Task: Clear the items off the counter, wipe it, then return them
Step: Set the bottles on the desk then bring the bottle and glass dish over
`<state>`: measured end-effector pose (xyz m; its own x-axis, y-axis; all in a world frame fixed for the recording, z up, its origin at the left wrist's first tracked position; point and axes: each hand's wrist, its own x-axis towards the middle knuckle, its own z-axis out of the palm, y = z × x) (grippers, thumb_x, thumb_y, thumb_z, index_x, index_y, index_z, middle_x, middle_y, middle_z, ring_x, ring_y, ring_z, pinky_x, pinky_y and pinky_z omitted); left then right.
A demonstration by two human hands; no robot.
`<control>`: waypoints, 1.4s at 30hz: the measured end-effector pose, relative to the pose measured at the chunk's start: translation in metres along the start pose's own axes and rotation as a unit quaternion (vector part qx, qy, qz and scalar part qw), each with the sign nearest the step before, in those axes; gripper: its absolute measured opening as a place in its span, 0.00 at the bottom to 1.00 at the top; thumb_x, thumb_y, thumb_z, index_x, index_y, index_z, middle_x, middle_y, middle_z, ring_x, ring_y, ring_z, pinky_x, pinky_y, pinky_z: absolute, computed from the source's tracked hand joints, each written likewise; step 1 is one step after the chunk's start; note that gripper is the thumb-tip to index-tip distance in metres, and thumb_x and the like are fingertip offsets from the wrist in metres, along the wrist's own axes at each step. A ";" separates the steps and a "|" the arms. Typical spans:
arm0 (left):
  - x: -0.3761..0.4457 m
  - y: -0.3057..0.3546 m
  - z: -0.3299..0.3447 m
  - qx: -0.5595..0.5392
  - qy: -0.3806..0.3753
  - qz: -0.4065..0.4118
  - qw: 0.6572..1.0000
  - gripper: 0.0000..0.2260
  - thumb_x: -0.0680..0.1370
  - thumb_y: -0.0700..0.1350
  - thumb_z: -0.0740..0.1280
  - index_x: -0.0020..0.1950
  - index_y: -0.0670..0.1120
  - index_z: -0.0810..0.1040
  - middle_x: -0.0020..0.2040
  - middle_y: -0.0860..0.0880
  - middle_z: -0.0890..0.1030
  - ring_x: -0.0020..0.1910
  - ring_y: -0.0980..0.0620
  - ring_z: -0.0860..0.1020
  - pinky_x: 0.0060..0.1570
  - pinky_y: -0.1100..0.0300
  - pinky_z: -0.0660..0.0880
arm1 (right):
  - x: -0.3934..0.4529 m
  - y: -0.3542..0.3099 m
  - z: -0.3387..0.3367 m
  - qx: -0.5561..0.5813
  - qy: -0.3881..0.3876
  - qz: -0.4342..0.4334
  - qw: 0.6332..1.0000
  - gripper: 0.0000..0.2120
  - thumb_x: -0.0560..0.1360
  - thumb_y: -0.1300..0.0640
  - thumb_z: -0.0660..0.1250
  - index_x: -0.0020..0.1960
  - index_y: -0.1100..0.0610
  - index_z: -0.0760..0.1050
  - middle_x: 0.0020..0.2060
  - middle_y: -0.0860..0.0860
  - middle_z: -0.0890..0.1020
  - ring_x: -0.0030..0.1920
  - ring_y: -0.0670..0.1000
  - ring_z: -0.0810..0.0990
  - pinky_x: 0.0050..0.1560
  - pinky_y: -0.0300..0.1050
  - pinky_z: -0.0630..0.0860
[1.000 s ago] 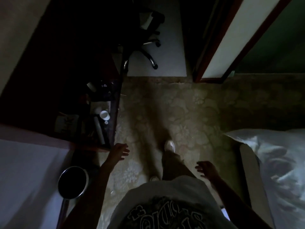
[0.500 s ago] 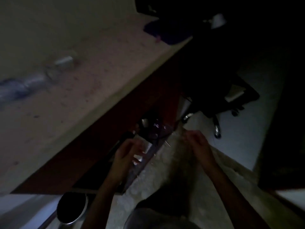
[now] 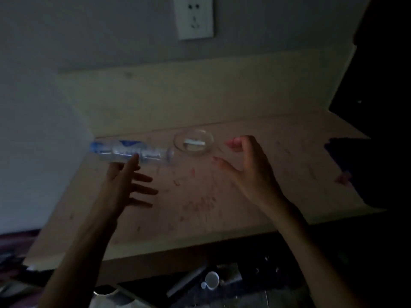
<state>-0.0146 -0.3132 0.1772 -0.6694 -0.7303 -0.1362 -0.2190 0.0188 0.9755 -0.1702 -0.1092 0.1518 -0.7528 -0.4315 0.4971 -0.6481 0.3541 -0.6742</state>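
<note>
In dim light, a clear plastic water bottle [image 3: 131, 151] with a blue label lies on its side at the back left of the pale counter [image 3: 278, 185]. A small clear glass bowl [image 3: 194, 142] sits just right of it. My left hand [image 3: 126, 181] hovers with fingers spread, its fingertips right at the bottle's near side. My right hand [image 3: 249, 165] is held open with relaxed, slightly bent fingers just right of the bowl, holding nothing. Reddish marks stain the counter between my hands.
A white wall socket [image 3: 194, 16] is on the wall above the counter. A dark cloth-like shape [image 3: 355, 165] lies at the counter's right end. Below the front edge, a shelf holds a small white cup [image 3: 212, 280] and other dim items.
My view has swung up from the floor and lower shelf to the counter top. Both hands have risen from near the shelf to above the counter, close to the bottle and bowl.
</note>
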 end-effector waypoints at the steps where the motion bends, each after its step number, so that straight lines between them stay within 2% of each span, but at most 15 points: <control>1: 0.007 0.003 -0.004 0.012 0.022 -0.020 0.999 0.25 0.80 0.59 0.61 0.64 0.38 0.68 0.52 0.35 0.80 0.37 0.40 0.83 0.24 0.53 0.79 | 0.016 0.001 0.006 -0.009 -0.020 -0.004 1.000 0.25 0.69 0.34 0.66 0.56 0.51 0.70 0.56 0.46 0.76 0.56 0.46 0.76 0.54 0.46 0.75; 6: 0.043 0.013 -0.006 0.052 0.135 -0.095 0.985 0.23 0.79 0.61 0.61 0.60 0.42 0.69 0.50 0.34 0.77 0.33 0.41 0.80 0.32 0.48 0.80 | 0.089 0.020 0.036 0.002 -0.059 0.092 0.994 0.21 0.74 0.38 0.62 0.55 0.54 0.71 0.56 0.54 0.78 0.58 0.55 0.77 0.58 0.51 0.75; 10: 0.073 0.019 0.011 0.136 0.177 -0.115 0.968 0.31 0.78 0.64 0.62 0.62 0.35 0.72 0.42 0.35 0.78 0.29 0.40 0.81 0.29 0.50 0.80 | 0.117 0.046 0.054 -0.033 -0.108 0.097 0.989 0.22 0.77 0.40 0.60 0.56 0.58 0.73 0.57 0.58 0.77 0.57 0.60 0.78 0.56 0.51 0.76; 13: 0.086 0.027 0.028 0.230 0.195 -0.121 0.946 0.28 0.77 0.64 0.63 0.61 0.40 0.74 0.39 0.36 0.80 0.34 0.41 0.82 0.40 0.47 0.83 | 0.129 0.052 0.066 -0.066 -0.177 0.109 0.976 0.24 0.78 0.40 0.57 0.59 0.59 0.71 0.59 0.60 0.77 0.57 0.61 0.78 0.55 0.51 0.75; 16: 0.103 0.031 0.039 0.260 0.246 -0.117 0.926 0.28 0.75 0.64 0.66 0.59 0.41 0.68 0.33 0.41 0.78 0.29 0.46 0.78 0.29 0.56 0.78 | 0.140 0.054 0.074 -0.096 -0.232 0.112 0.961 0.27 0.79 0.38 0.52 0.61 0.60 0.70 0.58 0.63 0.79 0.59 0.61 0.78 0.56 0.51 0.74; 17: 0.110 0.031 0.041 0.257 0.259 -0.118 0.923 0.31 0.75 0.63 0.67 0.62 0.39 0.68 0.32 0.43 0.76 0.31 0.47 0.78 0.30 0.58 0.77 | 0.143 0.054 0.076 -0.102 -0.245 0.109 0.958 0.28 0.79 0.38 0.50 0.61 0.60 0.70 0.56 0.63 0.80 0.58 0.61 0.79 0.56 0.51 0.74; 19: 0.119 0.030 0.040 0.257 0.251 -0.132 0.924 0.32 0.75 0.62 0.68 0.64 0.37 0.71 0.40 0.42 0.79 0.43 0.45 0.81 0.44 0.56 0.79 | 0.145 0.056 0.083 -0.107 -0.265 0.098 0.953 0.28 0.79 0.39 0.48 0.61 0.60 0.71 0.50 0.62 0.83 0.54 0.59 0.81 0.54 0.49 0.75; 21: 0.126 0.025 0.038 0.262 0.233 -0.141 0.926 0.29 0.75 0.62 0.66 0.63 0.38 0.76 0.56 0.39 0.81 0.55 0.43 0.80 0.57 0.54 0.78 | 0.143 0.054 0.088 -0.105 -0.277 0.088 0.951 0.26 0.80 0.42 0.47 0.60 0.61 0.71 0.48 0.62 0.83 0.52 0.59 0.82 0.52 0.49 0.75; 24: 0.124 0.024 0.037 0.275 0.226 -0.155 0.922 0.30 0.75 0.62 0.66 0.65 0.39 0.76 0.64 0.38 0.77 0.62 0.42 0.77 0.63 0.54 0.73 | 0.140 0.051 0.090 -0.078 -0.271 0.101 0.954 0.21 0.81 0.46 0.48 0.61 0.59 0.71 0.45 0.60 0.84 0.41 0.57 0.83 0.48 0.46 0.78; 27: 0.123 0.020 0.037 0.274 0.219 -0.170 0.921 0.36 0.73 0.62 0.69 0.71 0.38 0.69 0.70 0.38 0.71 0.67 0.40 0.73 0.68 0.52 0.69 | 0.141 0.049 0.087 -0.031 -0.263 0.120 0.957 0.17 0.81 0.51 0.52 0.63 0.56 0.73 0.37 0.54 0.81 0.24 0.50 0.78 0.34 0.40 0.76; 30: 0.118 0.017 0.036 0.280 0.198 -0.166 0.924 0.34 0.74 0.59 0.70 0.71 0.38 0.70 0.70 0.38 0.72 0.67 0.41 0.72 0.64 0.54 0.70 | 0.139 0.046 0.083 -0.017 -0.260 0.116 0.958 0.16 0.81 0.53 0.54 0.63 0.56 0.73 0.35 0.52 0.79 0.26 0.53 0.78 0.41 0.45 0.79; 34: 0.099 0.021 0.021 0.200 0.217 -0.148 0.944 0.26 0.77 0.57 0.67 0.65 0.38 0.75 0.58 0.38 0.78 0.60 0.40 0.78 0.51 0.55 0.71 | 0.138 0.039 0.079 -0.012 -0.267 0.108 0.957 0.14 0.81 0.52 0.55 0.61 0.57 0.73 0.47 0.57 0.83 0.34 0.57 0.82 0.43 0.46 0.78; 37: 0.070 0.018 0.005 0.042 0.249 -0.080 0.964 0.19 0.77 0.49 0.71 0.57 0.34 0.78 0.47 0.38 0.81 0.44 0.43 0.80 0.46 0.51 0.78 | 0.131 0.031 0.077 0.027 -0.295 0.109 0.949 0.14 0.80 0.53 0.59 0.63 0.57 0.72 0.55 0.57 0.81 0.37 0.57 0.82 0.32 0.43 0.76; 39: 0.042 0.010 -0.006 -0.057 0.259 -0.013 0.964 0.15 0.77 0.44 0.71 0.55 0.34 0.78 0.43 0.38 0.83 0.37 0.47 0.81 0.36 0.56 0.80 | 0.124 0.020 0.080 0.060 -0.316 0.098 0.942 0.15 0.80 0.52 0.58 0.64 0.57 0.72 0.56 0.56 0.81 0.36 0.55 0.81 0.26 0.39 0.71; 42: -0.001 -0.009 -0.025 -0.133 0.297 0.055 0.944 0.24 0.73 0.47 0.73 0.62 0.34 0.73 0.54 0.35 0.81 0.43 0.44 0.84 0.36 0.57 0.82 | 0.109 -0.011 0.086 0.100 -0.341 0.079 0.931 0.16 0.82 0.51 0.54 0.58 0.59 0.75 0.46 0.55 0.83 0.29 0.49 0.78 0.19 0.33 0.67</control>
<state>0.0056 -0.3297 0.1731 -0.1446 -0.9894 0.0129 0.0674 0.0032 0.9977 -0.2354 -0.2308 0.1662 -0.5443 -0.8382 -0.0337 -0.4492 0.3251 -0.8322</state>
